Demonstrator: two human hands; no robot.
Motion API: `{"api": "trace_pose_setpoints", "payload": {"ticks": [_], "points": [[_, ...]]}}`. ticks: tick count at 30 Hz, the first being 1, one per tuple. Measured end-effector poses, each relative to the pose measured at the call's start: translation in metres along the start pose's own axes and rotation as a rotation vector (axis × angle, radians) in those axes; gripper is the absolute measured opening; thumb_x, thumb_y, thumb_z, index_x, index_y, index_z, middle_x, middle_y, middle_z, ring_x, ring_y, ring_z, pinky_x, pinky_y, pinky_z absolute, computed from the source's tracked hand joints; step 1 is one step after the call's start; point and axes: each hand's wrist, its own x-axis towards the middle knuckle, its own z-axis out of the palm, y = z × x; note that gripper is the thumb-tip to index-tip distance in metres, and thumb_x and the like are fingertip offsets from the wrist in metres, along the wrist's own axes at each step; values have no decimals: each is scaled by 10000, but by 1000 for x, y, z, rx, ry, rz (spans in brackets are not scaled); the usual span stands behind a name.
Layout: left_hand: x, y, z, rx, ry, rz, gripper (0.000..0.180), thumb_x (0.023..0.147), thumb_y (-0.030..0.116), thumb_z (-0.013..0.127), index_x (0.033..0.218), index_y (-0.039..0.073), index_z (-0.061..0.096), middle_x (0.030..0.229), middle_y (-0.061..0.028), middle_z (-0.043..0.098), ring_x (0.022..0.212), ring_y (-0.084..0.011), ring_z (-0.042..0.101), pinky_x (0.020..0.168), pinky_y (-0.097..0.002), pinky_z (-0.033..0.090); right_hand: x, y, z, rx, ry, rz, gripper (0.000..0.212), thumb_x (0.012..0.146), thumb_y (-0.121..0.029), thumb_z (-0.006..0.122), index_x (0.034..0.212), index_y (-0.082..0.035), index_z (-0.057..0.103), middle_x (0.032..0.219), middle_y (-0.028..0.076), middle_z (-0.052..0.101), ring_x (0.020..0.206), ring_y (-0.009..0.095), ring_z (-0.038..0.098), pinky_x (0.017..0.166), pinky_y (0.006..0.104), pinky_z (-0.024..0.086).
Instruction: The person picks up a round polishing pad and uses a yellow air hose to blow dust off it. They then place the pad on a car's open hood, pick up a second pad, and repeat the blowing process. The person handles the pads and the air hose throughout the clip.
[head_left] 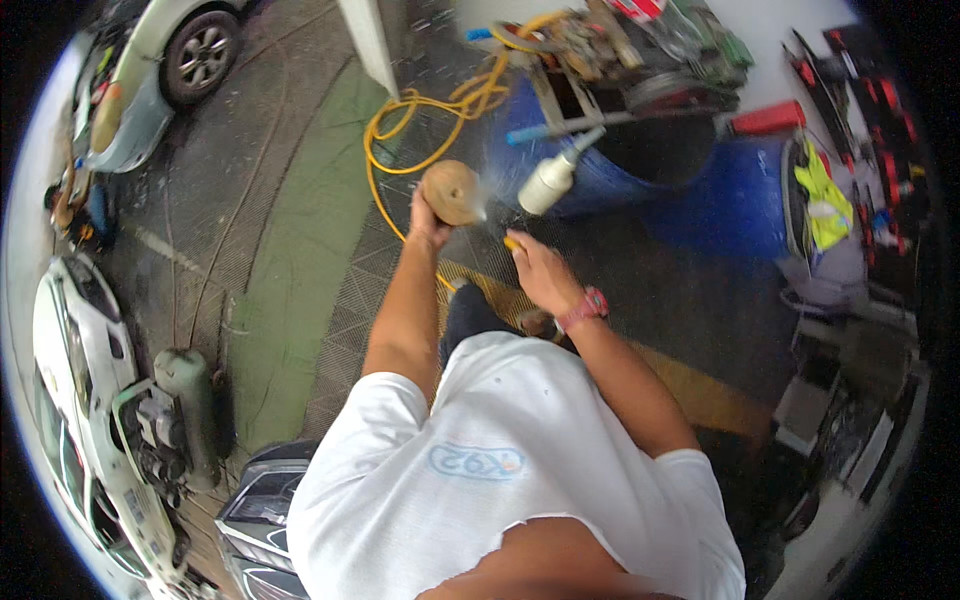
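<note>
My left hand (432,222) grips the edge of a round brown disc (451,192) with a small hole in its middle. Close to its right side, my right hand (545,273) is closed round a tool with a yellow handle (513,242). A pale, motion-blurred patch lies between that handle and the disc, so the tool's working end is unclear. Just beyond my right hand is a white bottle (547,186) with a pale, narrow neck, tilted in front of a blue barrel (590,190).
Another blue barrel (730,205) lies to the right. A yellow hose (378,165) loops over the floor beside a green strip (290,260). Cluttered parts (600,50) are piled above the barrel. Left are a car wheel (200,57), a white car body part (85,330) and a tank (186,385).
</note>
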Motion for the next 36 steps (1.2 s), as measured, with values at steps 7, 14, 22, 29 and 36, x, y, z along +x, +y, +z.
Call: {"api": "trace_pose_setpoints", "payload": {"ticks": [7,14,22,29,36], "points": [[0,-16,14,148,30,-160,627,1092,537,277,1495,104,484,1478,-161,545,1372,-356,523,1144,-553,435,6,-25,-14,56,-69,83,391,1042,-194,464,1382,-48,590,1278,251,669,1149,458,636,1012,534,496],[-9,-23,13,191,-44,-215,558,1093,495,335,1453,105,509,1427,-136,588,1275,-340,606,1032,-517,550,10,-19,-3,53,2,62,373,1022,-171,500,1354,-44,610,1232,257,681,1102,456,655,985,543,508],[-15,-18,14,21,-86,-152,496,1093,416,351,1431,93,516,1413,-144,597,1248,-345,630,1010,-559,563,9,9,-18,22,-9,183,377,1038,-192,481,1356,-37,611,1264,247,679,1159,436,644,1016,505,504],[-9,-9,15,-24,-13,-7,481,1093,392,366,1424,76,512,1386,-152,612,1254,-355,622,1012,-552,565,-4,-15,-4,33,-120,74,405,1033,-184,466,1399,-50,575,1197,251,700,1083,460,661,997,534,500],[-14,-10,23,3,-23,53,518,1088,434,332,1425,88,519,1411,-142,592,1282,-353,592,1050,-571,530,-2,-15,2,15,-129,82,395,1028,-167,465,1388,-58,586,1219,248,692,1089,461,656,990,540,502]]}}
